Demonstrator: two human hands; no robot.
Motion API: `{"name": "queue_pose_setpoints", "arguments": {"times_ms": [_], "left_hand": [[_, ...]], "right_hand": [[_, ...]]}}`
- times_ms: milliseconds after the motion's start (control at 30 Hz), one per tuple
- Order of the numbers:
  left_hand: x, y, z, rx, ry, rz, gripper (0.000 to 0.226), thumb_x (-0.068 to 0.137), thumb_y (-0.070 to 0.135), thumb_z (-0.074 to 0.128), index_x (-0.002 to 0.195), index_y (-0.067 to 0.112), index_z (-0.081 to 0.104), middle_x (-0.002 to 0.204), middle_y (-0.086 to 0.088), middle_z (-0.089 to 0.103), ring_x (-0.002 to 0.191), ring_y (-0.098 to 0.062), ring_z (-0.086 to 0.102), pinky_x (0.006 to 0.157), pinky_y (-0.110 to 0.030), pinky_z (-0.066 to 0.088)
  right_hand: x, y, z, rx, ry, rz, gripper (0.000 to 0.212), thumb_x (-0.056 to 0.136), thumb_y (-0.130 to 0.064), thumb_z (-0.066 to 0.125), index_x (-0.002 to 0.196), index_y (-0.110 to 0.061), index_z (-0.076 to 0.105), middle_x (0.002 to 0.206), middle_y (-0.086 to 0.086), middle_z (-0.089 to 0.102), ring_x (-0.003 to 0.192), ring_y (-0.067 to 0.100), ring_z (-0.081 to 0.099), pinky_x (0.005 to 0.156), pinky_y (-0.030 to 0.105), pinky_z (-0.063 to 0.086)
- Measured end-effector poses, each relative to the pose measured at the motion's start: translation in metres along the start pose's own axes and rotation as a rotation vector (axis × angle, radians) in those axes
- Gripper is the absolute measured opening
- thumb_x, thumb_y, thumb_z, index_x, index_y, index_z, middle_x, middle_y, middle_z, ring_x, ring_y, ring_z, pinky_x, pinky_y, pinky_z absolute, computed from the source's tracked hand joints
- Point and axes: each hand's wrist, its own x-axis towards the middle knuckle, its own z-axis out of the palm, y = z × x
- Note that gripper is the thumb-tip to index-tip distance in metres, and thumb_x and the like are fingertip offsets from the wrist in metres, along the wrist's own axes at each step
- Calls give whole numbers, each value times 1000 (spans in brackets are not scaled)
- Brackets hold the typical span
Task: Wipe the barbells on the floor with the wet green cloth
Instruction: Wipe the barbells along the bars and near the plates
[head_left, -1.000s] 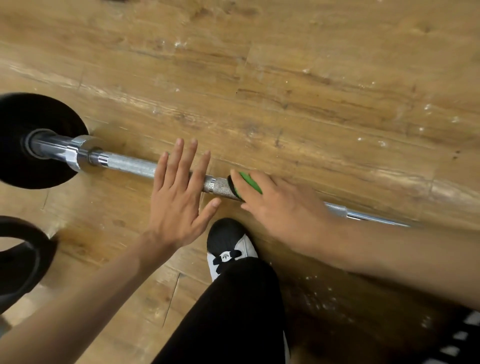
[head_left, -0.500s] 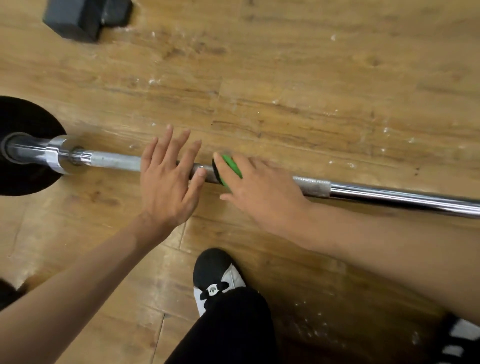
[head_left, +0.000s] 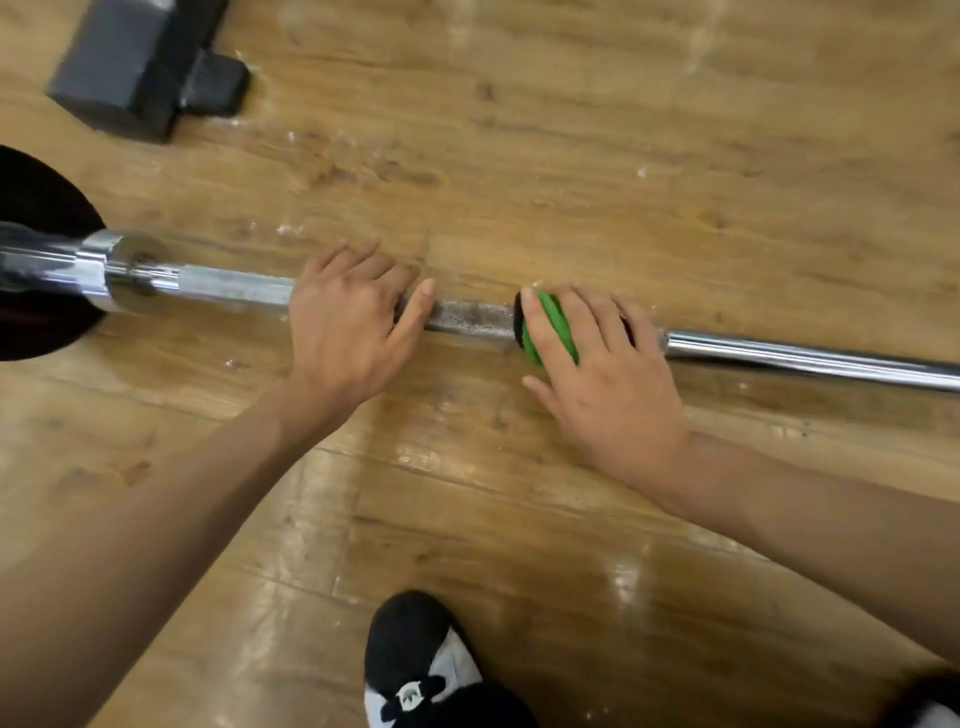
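Gripping wet green cloth (head_left: 545, 332) with right hand (head_left: 608, 384), wrapped round long chrome steel barbell (head_left: 779, 356) on wooden floor (head_left: 623, 156). Steadying shaft with left hand (head_left: 343, 327), fingers curled over. Mid-wipe, likely; most of shaft left.

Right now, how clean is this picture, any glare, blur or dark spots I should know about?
Head view: soft overall, with blur worst on the dark dumbbell top left; head view again, light glares off the wooden floor lower right and streaks the barbell shaft; the black plate at the left edge sinks into shadow; the green cloth reads clearly.
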Motion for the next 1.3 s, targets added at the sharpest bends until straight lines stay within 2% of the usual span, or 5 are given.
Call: {"name": "queue_pose_setpoints", "arguments": {"times_ms": [167, 400, 667, 1000, 1300], "left_hand": [[31, -15, 5, -33, -61, 21, 48, 102, 25, 32, 103, 15, 79, 107, -6, 79, 126, -30, 65, 103, -41, 42], [65, -23, 17, -71, -49, 14, 45, 99, 31, 38, 117, 15, 77, 111, -6, 78, 129, -30, 63, 103, -41, 45], [98, -29, 21, -98, -108, 29, 54, 102, 35, 29, 125, 18, 75, 119, -6, 76, 130, -28, 61, 99, -43, 45], [108, -31, 24, -99, -124, 36, 54, 102, 37, 28, 116, 17, 76, 114, -6, 76, 122, -31, 65, 102, -40, 41], [119, -37, 29, -93, -146, 24, 59, 104, 41, 23, 122, 17, 73, 114, -8, 74, 112, -35, 65, 86, -50, 49]], "right_hand": [[75, -43, 3, 76, 111, 2, 73, 95, -19, 66, 159, -8, 34, 133, 19, 59, 123, 35, 57, 124, 55, 27], [19, 66, 13, 10, 129, 168, 52, 110, -31, 45, 154, -5, 42, 130, 24, 60, 113, 41, 59, 123, 54, 28], [123, -6, 16, 39, 90, 245, 71, 100, -56, 38, 147, -5, 50, 118, 20, 62, 108, 40, 60, 121, 54, 31], [64, 84, 15, 29, 115, 291, 51, 113, -45, 35, 151, -16, 50, 115, 22, 64, 104, 42, 62, 123, 53, 23], [162, -1, 26, 134, 253, 256, 45, 105, -38, 42, 132, -14, 69, 91, 12, 70, 83, 32, 69, 114, 47, 42]]}}
